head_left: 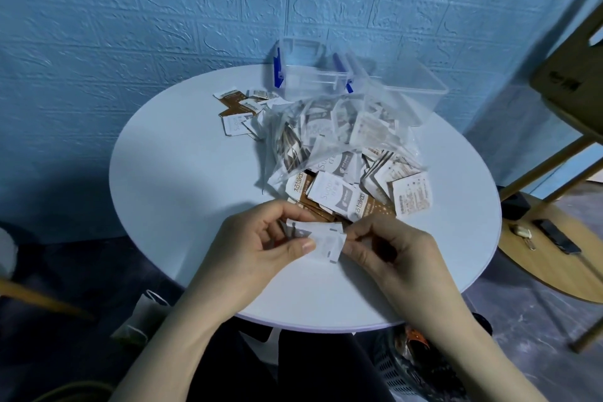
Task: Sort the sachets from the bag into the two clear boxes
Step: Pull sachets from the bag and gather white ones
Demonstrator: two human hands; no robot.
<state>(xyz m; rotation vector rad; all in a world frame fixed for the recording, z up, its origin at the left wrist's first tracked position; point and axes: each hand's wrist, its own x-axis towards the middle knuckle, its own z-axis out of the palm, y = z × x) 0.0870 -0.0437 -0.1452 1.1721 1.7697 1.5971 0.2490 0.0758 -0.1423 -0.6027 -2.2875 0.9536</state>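
Observation:
A clear plastic bag [329, 127] full of white and brown sachets lies on the round white table [182, 179], with a heap of sachets [355, 192] spilling from its near end. Just in front of that heap my left hand [261, 248] and my right hand [388, 251] pinch opposite ends of a few white sachets [326, 240]. Two clear boxes stand at the table's far edge: the left one [303, 75] with blue clips, the right one [408, 88] partly behind the bag. Both look empty.
A small group of loose sachets [241, 108] lies left of the bag near the left box. A wooden chair [567, 81] stands to the right, a low wooden table [554, 248] with small items beside it. A blue wall is behind.

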